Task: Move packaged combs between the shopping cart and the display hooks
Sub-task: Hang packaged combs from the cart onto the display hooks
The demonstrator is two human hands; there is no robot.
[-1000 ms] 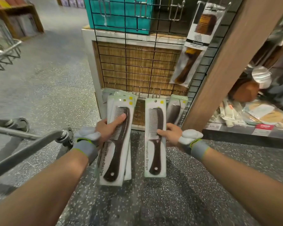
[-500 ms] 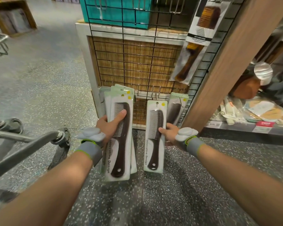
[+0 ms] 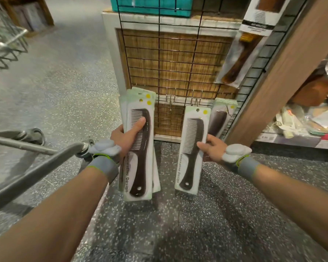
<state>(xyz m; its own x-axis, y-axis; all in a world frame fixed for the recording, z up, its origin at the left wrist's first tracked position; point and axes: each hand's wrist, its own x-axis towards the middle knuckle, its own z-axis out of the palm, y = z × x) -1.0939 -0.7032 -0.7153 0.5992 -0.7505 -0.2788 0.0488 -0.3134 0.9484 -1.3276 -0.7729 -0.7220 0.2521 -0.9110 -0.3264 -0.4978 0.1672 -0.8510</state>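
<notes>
My left hand [image 3: 126, 136] grips a stack of several packaged combs [image 3: 140, 167], thumb across the dark comb on the front white card. My right hand [image 3: 211, 148] pinches a single packaged comb [image 3: 190, 154] by its right edge and holds it upright. Its card top sits just below a metal display hook [image 3: 195, 101] on the black wire grid [image 3: 170, 59]. A second bare hook [image 3: 169, 99] is to the left. More packaged combs [image 3: 219, 118] hang on the grid to the right, behind the single pack.
The grey shopping cart frame [image 3: 36, 167] and a cart wheel [image 3: 34, 136] are at my left. A packaged wooden brush [image 3: 239, 59] hangs high on the grid. A wooden post [image 3: 284, 69] and a shelf of goods [image 3: 311, 121] stand at the right. Speckled floor lies below.
The view has closed in on the grid. My right hand has carried the single comb pack up and to the right, under a hook. The left hand's stack keeps its place.
</notes>
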